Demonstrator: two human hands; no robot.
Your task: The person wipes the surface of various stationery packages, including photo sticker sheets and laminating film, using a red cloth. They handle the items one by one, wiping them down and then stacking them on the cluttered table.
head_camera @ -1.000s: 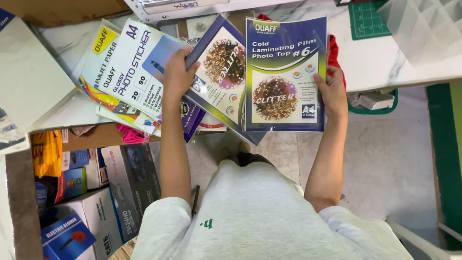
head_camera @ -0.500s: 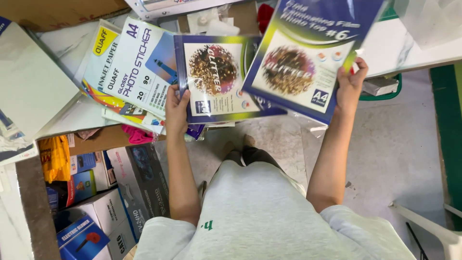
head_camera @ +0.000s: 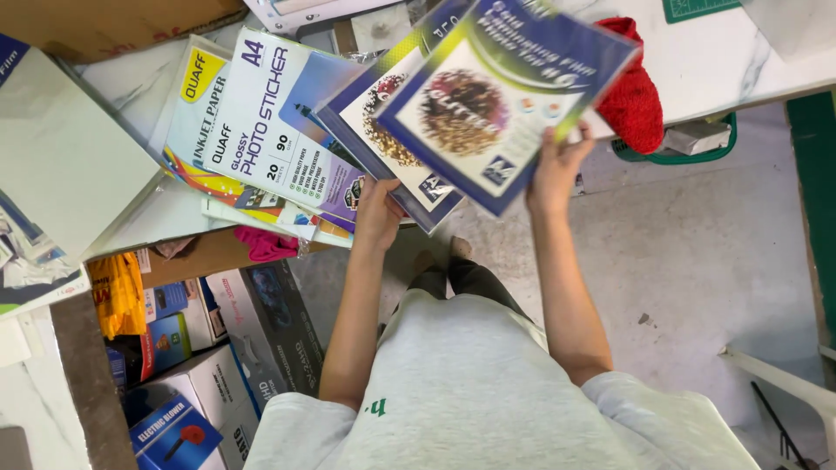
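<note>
Right hand (head_camera: 557, 170) first: it grips the lower right edge of a blue glitter-print laminating film pack (head_camera: 505, 96), fingers curled over the front, and the pack tilts up and away from the body, raised clear of the stack so it can come off alone. The left hand (head_camera: 379, 213) pins the bottom edge of a second, matching film pack (head_camera: 396, 130), thumb on top. That reads as a steadying hold, keeping the lower one down on the white marble table (head_camera: 723, 61) while the upper one is peeled off.

Taking that table as the landmark: the second pack overhangs its near edge, partly under the lifted one. To the left on the same table, a fan of glossy sticker paper packs (head_camera: 261, 130) lies overlapped, each header left showing. At the table's right end, a red cloth (head_camera: 631, 91) sits just beyond the lifted pack. Below the table's left end, cardboard boxes (head_camera: 252, 331) crowd the floor.

Against half a second ago, the lifted pack has swung further left and now overlaps the second one far more; a second ago the two were held side by side and upright.
</note>
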